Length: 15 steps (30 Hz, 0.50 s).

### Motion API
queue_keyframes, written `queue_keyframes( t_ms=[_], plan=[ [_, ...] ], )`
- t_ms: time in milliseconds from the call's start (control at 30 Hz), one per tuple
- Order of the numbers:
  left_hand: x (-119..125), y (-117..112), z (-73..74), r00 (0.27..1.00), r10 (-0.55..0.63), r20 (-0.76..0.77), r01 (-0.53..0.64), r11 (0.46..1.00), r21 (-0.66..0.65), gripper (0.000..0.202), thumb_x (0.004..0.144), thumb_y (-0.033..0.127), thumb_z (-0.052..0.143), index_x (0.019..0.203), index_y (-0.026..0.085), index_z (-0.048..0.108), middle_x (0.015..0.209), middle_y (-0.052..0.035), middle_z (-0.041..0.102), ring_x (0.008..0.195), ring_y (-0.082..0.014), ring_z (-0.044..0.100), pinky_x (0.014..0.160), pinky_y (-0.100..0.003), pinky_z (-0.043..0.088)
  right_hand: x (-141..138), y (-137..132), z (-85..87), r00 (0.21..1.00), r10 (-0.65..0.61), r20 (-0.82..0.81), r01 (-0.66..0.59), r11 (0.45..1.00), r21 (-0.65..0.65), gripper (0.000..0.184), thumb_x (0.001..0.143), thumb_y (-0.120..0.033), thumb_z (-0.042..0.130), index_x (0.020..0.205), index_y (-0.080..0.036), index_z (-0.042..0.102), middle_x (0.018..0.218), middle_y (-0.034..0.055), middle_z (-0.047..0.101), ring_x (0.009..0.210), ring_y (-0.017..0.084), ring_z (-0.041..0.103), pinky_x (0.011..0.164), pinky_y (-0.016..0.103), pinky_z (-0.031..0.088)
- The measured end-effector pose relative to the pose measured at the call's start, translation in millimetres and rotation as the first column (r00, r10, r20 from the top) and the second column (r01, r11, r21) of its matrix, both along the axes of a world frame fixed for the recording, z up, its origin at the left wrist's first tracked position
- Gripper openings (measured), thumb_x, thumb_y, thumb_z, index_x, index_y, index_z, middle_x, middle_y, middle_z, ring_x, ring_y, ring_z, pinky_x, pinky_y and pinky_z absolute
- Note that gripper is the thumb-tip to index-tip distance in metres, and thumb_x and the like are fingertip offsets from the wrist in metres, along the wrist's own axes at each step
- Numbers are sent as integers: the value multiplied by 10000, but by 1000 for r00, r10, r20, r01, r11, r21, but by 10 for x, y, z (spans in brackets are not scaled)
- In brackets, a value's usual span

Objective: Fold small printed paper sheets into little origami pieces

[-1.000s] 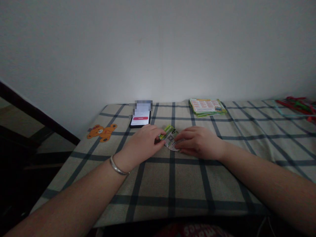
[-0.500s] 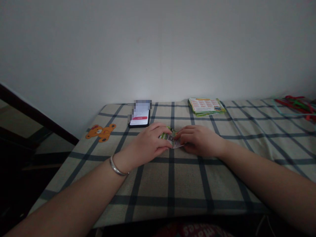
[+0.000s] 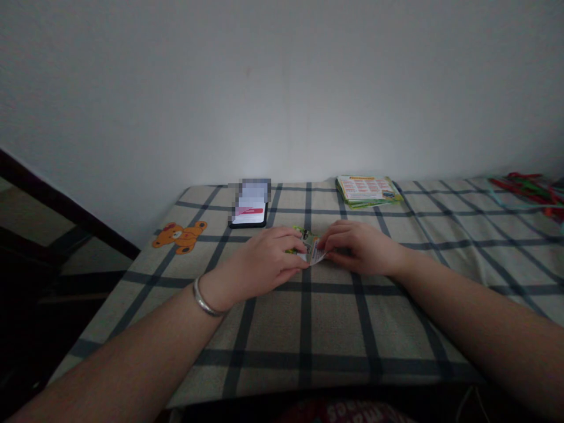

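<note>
- My left hand [image 3: 259, 262] and right hand [image 3: 362, 248] both pinch a small folded paper [image 3: 312, 250] between their fingertips, one on each side.
- The paper sits between my hands, low over the checked cloth [image 3: 335, 323], its right corner tilted up.
- A bracelet [image 3: 205, 299] rings my left wrist.
- Just beyond my left hand lies a phone [image 3: 249, 210], screen lit.
- Farther right, against the wall [image 3: 282, 88], rests a stack of leaflets [image 3: 368, 189].
- A bear print [image 3: 178, 235] marks the cloth at the left, near its edge.
- Coloured strips [image 3: 531, 187] lie at the far right, well apart.
- The near cloth between my arms is bare.
</note>
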<state>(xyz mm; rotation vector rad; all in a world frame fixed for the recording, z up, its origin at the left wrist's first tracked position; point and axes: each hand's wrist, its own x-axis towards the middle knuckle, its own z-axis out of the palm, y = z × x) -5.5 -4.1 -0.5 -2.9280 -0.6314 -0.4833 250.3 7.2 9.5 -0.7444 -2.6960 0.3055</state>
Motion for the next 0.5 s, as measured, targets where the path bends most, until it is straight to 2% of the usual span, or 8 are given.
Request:
queue_keyframes(
  t_ms=[167,300,500],
  plan=[
    [37,-39,24,999,-40,-25,41,999,32,199,901,211,571,1057,248,689,1124,-18,675,1160,-236,530,991,-434,462,-21,42,-62,990,-127,-55,127,992,-5,123,876,-218,565,874,-177,680,810,45,659,787,165,589,723,296,451],
    [87,-101,51,999,-19,-45,21,998,62,203,876,185,595,1055,223,684,1098,-44,678,1115,-244,557,961,-443,471,-41,83,-105,977,-196,-82,193,980,-41,91,851,-200,577,830,-184,665,785,28,657,756,154,577,702,280,429],
    [67,-72,6,999,38,-26,-38,999,1,227,890,213,586,1093,258,676,1144,-46,645,1107,-239,558,965,-449,468,-87,99,-140,954,-283,-93,279,959,-56,113,847,-226,576,820,-181,676,770,28,668,726,156,569,671,278,416]
  ],
)
